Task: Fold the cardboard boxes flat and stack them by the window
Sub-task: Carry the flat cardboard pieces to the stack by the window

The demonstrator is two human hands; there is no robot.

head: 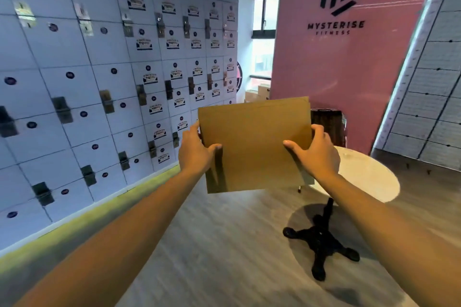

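You are gripping the box (254, 144) with both hands: left hand (195, 149) pinching its left edge, right hand (315, 151) its right. It is hanging flat in the air before you, so folding looks finished. Next you are carrying it to the window (264, 40) ahead, past the counter (369, 177).

I saw the brown cardboard box (254, 144) folded flat, upright in mid-air, more boxes (258, 93) stacked far behind.
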